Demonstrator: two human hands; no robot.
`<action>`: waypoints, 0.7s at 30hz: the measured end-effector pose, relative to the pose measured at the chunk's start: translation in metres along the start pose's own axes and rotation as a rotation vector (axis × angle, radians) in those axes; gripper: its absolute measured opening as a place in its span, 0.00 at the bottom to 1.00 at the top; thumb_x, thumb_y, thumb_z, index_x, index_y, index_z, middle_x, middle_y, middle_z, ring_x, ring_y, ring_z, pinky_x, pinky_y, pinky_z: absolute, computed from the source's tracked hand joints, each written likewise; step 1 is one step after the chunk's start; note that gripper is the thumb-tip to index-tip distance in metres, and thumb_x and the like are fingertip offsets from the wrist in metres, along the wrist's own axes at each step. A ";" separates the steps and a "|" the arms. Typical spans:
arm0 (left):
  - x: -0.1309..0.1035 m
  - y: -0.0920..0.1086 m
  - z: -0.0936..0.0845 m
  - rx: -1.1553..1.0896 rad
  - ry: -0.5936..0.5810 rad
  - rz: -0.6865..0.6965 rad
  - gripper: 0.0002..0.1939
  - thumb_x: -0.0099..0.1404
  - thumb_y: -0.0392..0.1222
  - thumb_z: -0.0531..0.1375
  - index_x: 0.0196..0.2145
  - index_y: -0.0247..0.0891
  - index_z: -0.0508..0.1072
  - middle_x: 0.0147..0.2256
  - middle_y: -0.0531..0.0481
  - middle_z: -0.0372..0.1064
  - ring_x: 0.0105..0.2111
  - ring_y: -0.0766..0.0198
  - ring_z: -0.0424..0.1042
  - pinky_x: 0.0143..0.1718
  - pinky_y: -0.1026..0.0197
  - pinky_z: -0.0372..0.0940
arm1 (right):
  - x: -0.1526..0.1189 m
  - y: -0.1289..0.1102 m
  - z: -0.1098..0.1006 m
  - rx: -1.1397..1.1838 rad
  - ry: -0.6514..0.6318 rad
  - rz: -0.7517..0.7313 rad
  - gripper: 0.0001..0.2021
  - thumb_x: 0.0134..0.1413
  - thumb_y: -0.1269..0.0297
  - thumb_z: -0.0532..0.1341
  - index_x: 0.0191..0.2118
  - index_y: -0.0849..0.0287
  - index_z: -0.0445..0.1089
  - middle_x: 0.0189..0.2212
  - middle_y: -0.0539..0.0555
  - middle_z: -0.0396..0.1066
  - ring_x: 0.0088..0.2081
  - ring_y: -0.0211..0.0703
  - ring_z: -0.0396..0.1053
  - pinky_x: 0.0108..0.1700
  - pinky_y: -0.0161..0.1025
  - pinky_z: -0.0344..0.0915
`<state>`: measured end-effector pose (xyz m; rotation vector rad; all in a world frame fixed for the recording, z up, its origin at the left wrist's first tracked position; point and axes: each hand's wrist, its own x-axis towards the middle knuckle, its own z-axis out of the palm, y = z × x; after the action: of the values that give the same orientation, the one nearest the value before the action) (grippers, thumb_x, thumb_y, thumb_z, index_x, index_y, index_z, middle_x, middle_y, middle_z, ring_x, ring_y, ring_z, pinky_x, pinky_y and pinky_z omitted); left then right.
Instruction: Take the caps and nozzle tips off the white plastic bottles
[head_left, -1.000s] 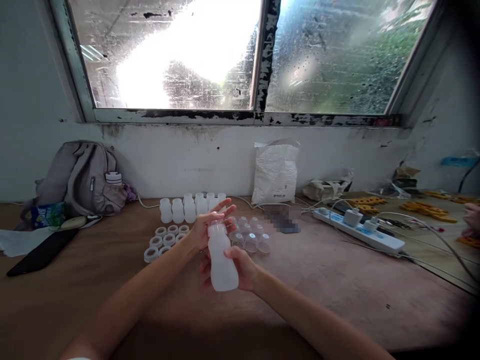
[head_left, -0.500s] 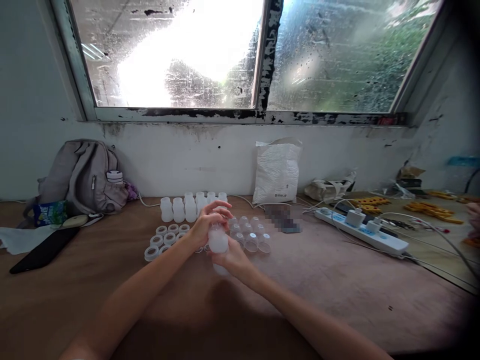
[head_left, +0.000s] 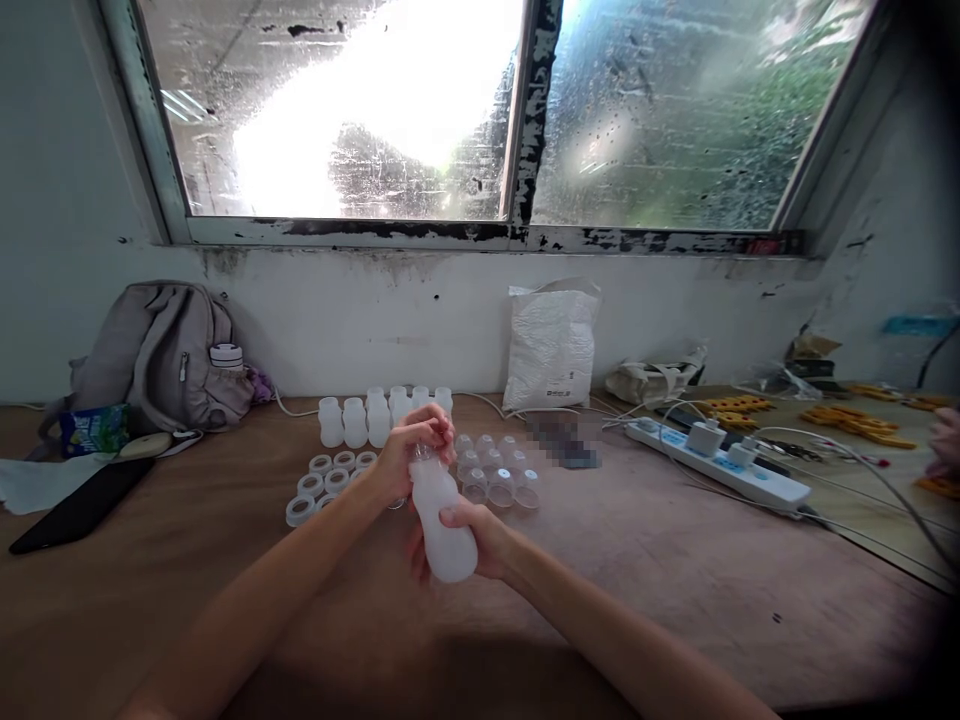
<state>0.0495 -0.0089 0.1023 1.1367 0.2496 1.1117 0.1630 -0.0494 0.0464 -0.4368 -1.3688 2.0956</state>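
A broad brown tabletop (head_left: 637,580) runs beneath a frosted window (head_left: 660,120), with a grey fabric backpack (head_left: 161,360) at the left and a white plastic power strip (head_left: 772,485) at the right. Above the surface, a translucent white, narrow-waisted plastic bottle (head_left: 450,545) is held tilted, its neck away from the wearer. The right hand (head_left: 484,535) is wrapped around its body, thumb on top; the left hand (head_left: 412,450) is closed around the neck, hiding whether it also pinches a separate part. Good handling here calls for a steady right hand, light enough not to dent the wall, and even left finger pressure in line with the neck. Beyond stand matching white bottles (head_left: 354,422), translucent plastic rings (head_left: 300,511) and clear plastic cups (head_left: 501,487), best left unbumped by the knuckles.
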 end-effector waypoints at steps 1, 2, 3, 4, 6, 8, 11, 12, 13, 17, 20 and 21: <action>0.000 0.000 0.000 0.008 -0.004 -0.018 0.05 0.41 0.30 0.53 0.20 0.36 0.64 0.19 0.56 0.60 0.14 0.73 0.59 0.18 0.68 0.53 | 0.000 0.001 0.000 -0.001 -0.013 0.029 0.18 0.36 0.59 0.59 0.36 0.62 0.60 0.22 0.53 0.68 0.23 0.42 0.66 0.25 0.40 0.63; 0.000 0.000 0.001 0.018 0.002 -0.031 0.04 0.41 0.31 0.53 0.20 0.35 0.64 0.19 0.56 0.60 0.14 0.73 0.58 0.18 0.68 0.53 | 0.000 0.002 0.000 -0.020 -0.004 0.042 0.16 0.35 0.60 0.59 0.34 0.62 0.61 0.21 0.51 0.66 0.21 0.40 0.65 0.23 0.39 0.62; 0.000 0.000 0.001 0.027 0.019 -0.035 0.04 0.42 0.31 0.53 0.20 0.36 0.64 0.19 0.56 0.60 0.14 0.73 0.58 0.17 0.68 0.53 | 0.001 0.002 0.000 -0.050 0.023 0.040 0.14 0.35 0.61 0.59 0.32 0.62 0.61 0.20 0.51 0.66 0.20 0.39 0.64 0.22 0.37 0.62; 0.000 0.000 0.001 0.041 0.043 -0.030 0.03 0.42 0.32 0.54 0.19 0.36 0.64 0.19 0.56 0.60 0.14 0.74 0.57 0.17 0.68 0.53 | 0.003 0.002 0.000 -0.092 0.072 0.021 0.12 0.36 0.62 0.58 0.30 0.62 0.61 0.19 0.50 0.65 0.19 0.38 0.63 0.21 0.36 0.61; 0.001 -0.001 0.000 0.125 0.095 0.014 0.03 0.42 0.32 0.54 0.19 0.36 0.65 0.20 0.56 0.61 0.14 0.73 0.58 0.17 0.68 0.53 | 0.008 0.002 -0.001 -0.238 0.214 -0.041 0.10 0.35 0.63 0.59 0.27 0.62 0.61 0.18 0.49 0.64 0.19 0.36 0.62 0.21 0.34 0.60; 0.002 -0.004 -0.003 0.263 0.156 0.082 0.03 0.43 0.32 0.53 0.19 0.36 0.66 0.20 0.54 0.63 0.15 0.72 0.60 0.17 0.68 0.53 | 0.013 0.003 -0.005 -0.448 0.380 -0.119 0.08 0.34 0.66 0.60 0.24 0.63 0.61 0.18 0.48 0.63 0.20 0.35 0.60 0.21 0.33 0.58; 0.003 -0.011 -0.006 0.400 0.286 0.180 0.05 0.44 0.32 0.53 0.18 0.36 0.68 0.21 0.53 0.65 0.17 0.71 0.62 0.18 0.67 0.54 | 0.018 0.005 -0.011 -0.771 0.637 -0.238 0.09 0.32 0.69 0.61 0.25 0.62 0.62 0.19 0.48 0.63 0.22 0.34 0.58 0.22 0.31 0.55; 0.004 -0.013 -0.006 0.411 0.330 0.206 0.05 0.44 0.32 0.53 0.18 0.36 0.68 0.21 0.53 0.65 0.17 0.70 0.63 0.18 0.67 0.54 | 0.018 0.005 -0.013 -0.851 0.710 -0.271 0.09 0.32 0.69 0.61 0.27 0.61 0.62 0.20 0.48 0.63 0.22 0.34 0.58 0.22 0.31 0.54; 0.004 -0.014 -0.006 0.414 0.364 0.226 0.05 0.45 0.33 0.53 0.19 0.36 0.68 0.21 0.53 0.65 0.18 0.70 0.63 0.19 0.67 0.54 | 0.017 0.004 -0.014 -0.905 0.753 -0.298 0.11 0.32 0.68 0.61 0.28 0.61 0.63 0.21 0.48 0.63 0.23 0.35 0.58 0.23 0.31 0.54; 0.004 -0.012 -0.005 0.326 0.346 0.198 0.03 0.45 0.33 0.55 0.19 0.36 0.68 0.24 0.54 0.66 0.18 0.71 0.63 0.19 0.68 0.55 | 0.007 -0.008 -0.015 -0.714 0.466 -0.172 0.12 0.35 0.65 0.61 0.31 0.61 0.63 0.25 0.50 0.66 0.26 0.37 0.63 0.26 0.33 0.58; 0.004 -0.010 -0.004 0.216 0.265 0.112 0.01 0.45 0.34 0.55 0.20 0.36 0.67 0.25 0.55 0.66 0.17 0.72 0.63 0.17 0.68 0.55 | 0.001 -0.016 -0.017 -0.457 0.164 0.033 0.13 0.39 0.62 0.59 0.34 0.62 0.61 0.25 0.52 0.66 0.25 0.39 0.65 0.27 0.36 0.61; 0.004 -0.010 -0.004 0.195 0.263 0.106 0.01 0.45 0.34 0.55 0.20 0.37 0.67 0.25 0.55 0.66 0.17 0.72 0.63 0.17 0.68 0.55 | 0.000 -0.017 -0.018 -0.440 0.128 0.063 0.13 0.40 0.62 0.58 0.34 0.61 0.60 0.25 0.52 0.66 0.25 0.40 0.65 0.27 0.37 0.61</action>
<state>0.0544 -0.0026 0.0939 1.1846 0.5166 1.3552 0.1781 -0.0313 0.0545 -0.7870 -1.7573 1.7696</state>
